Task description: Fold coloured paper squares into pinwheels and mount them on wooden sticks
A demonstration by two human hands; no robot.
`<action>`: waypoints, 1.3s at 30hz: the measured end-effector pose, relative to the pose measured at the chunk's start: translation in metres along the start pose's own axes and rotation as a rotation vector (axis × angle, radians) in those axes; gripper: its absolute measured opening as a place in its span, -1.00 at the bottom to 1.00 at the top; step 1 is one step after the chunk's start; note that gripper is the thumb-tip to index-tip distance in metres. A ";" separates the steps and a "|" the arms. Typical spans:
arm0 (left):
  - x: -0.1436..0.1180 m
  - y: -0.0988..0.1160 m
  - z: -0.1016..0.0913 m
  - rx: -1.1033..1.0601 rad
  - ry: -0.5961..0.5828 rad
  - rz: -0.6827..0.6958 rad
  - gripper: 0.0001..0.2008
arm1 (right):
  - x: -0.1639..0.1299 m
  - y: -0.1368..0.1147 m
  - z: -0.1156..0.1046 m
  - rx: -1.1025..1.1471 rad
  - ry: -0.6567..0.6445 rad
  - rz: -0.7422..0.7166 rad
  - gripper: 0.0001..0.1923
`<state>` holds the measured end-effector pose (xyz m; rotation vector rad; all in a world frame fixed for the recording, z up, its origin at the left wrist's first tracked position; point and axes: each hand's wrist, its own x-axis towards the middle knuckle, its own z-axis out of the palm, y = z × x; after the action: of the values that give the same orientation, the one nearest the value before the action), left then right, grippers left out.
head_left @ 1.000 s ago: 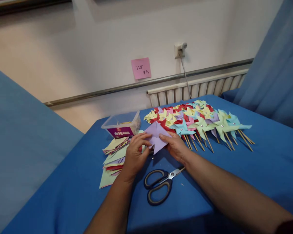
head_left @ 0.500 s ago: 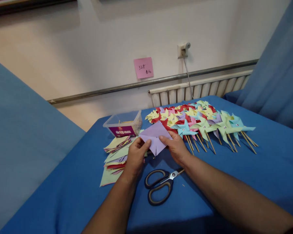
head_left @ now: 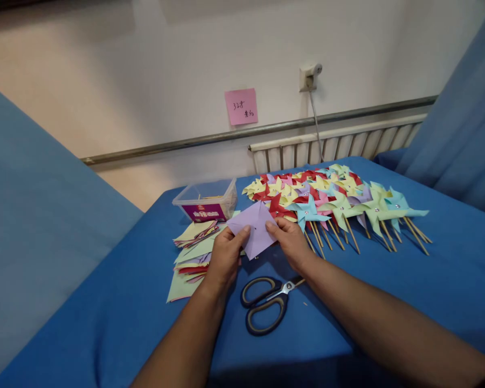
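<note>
Left fingers (head_left: 241, 238) have shifted along purple paper (head_left: 256, 229).

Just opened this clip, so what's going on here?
A person's left hand and right hand hold a sheet of purple paper between them, thumbs on top. Scissors lie on the blue cloth between the forearms. Stacks of coloured paper sit to the left, in front of a clear plastic box. Many paper pinwheels on sticks lie farther back, to the right.
</note>
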<state>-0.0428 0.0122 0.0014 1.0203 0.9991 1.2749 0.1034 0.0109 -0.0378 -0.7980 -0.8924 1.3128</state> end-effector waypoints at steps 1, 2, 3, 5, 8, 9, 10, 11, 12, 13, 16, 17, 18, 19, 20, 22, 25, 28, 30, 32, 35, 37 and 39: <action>-0.001 0.000 0.001 -0.002 0.002 -0.009 -0.55 | 0.000 0.000 0.000 -0.012 -0.006 0.003 -0.64; -0.001 0.000 0.002 -0.001 0.007 -0.015 -0.56 | -0.001 -0.001 0.001 -0.023 -0.010 0.006 -0.64; -0.001 0.001 0.002 0.000 0.013 -0.019 -0.57 | -0.001 -0.001 0.001 -0.034 -0.009 0.005 -0.64; -0.002 0.002 0.003 -0.009 0.017 -0.024 -0.59 | -0.001 -0.001 0.000 -0.048 0.008 -0.008 -0.63; -0.002 0.005 0.003 -0.034 0.038 -0.031 -0.59 | 0.001 -0.002 0.000 -0.039 0.040 -0.003 -0.60; -0.001 0.006 0.002 -0.040 0.054 -0.029 -0.59 | 0.001 -0.003 0.000 -0.028 0.047 0.008 -0.59; -0.001 0.007 0.002 -0.044 0.070 -0.023 -0.58 | 0.001 -0.003 0.000 -0.014 0.052 0.021 -0.57; 0.000 0.007 0.002 -0.048 0.083 -0.016 -0.58 | 0.002 -0.004 0.000 -0.001 0.058 0.033 -0.55; 0.000 0.007 0.001 -0.054 0.090 -0.007 -0.58 | 0.002 -0.004 0.001 0.009 0.064 0.041 -0.54; 0.000 0.007 0.001 -0.062 0.094 -0.001 -0.57 | 0.002 -0.004 0.001 0.010 0.072 0.041 -0.52; 0.002 0.006 0.000 -0.095 0.116 0.007 -0.57 | 0.001 -0.005 0.001 -0.074 0.120 -0.040 -0.57; 0.003 0.006 -0.001 -0.107 0.125 0.003 -0.58 | 0.000 -0.006 0.001 -0.124 0.145 -0.091 -0.62; 0.004 0.006 -0.001 -0.121 0.133 0.001 -0.58 | -0.001 -0.006 0.000 -0.177 0.167 -0.148 -0.68; 0.004 0.006 -0.001 -0.137 0.138 -0.002 -0.59 | -0.002 -0.007 0.000 -0.232 0.180 -0.210 -0.73; 0.005 0.006 -0.002 -0.154 0.143 -0.004 -0.60 | -0.004 -0.007 0.000 -0.294 0.180 -0.277 -0.75; 0.007 0.006 -0.003 -0.187 0.154 -0.007 -0.62 | -0.008 -0.007 0.001 -0.456 0.139 -0.429 -0.66; 0.008 0.006 -0.004 -0.210 0.160 -0.009 -0.63 | -0.014 -0.005 0.004 -0.734 0.008 -0.634 -0.50; 0.007 0.006 -0.004 -0.202 0.142 -0.018 -0.64 | -0.018 -0.002 0.007 -0.894 -0.084 -0.713 -0.53; 0.006 0.007 -0.003 -0.195 0.127 -0.037 -0.63 | -0.018 -0.001 0.008 -0.923 -0.085 -0.727 -0.63; 0.004 0.008 -0.001 -0.193 0.119 -0.048 -0.63 | -0.017 -0.002 0.008 -0.913 -0.066 -0.731 -0.76; 0.002 0.009 0.001 -0.192 0.091 -0.050 -0.62 | -0.016 -0.004 0.007 -0.868 -0.040 -0.726 -0.91; 0.001 0.009 0.003 -0.191 0.062 -0.050 -0.62 | -0.016 -0.004 0.007 -0.834 -0.025 -0.716 -0.94; 0.000 0.009 0.004 -0.191 0.041 -0.049 -0.63 | -0.016 -0.005 0.007 -0.802 -0.016 -0.695 -0.91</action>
<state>-0.0415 0.0124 0.0111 0.8218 0.9083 1.3278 0.0990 -0.0055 -0.0322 -0.9474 -1.5680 0.3227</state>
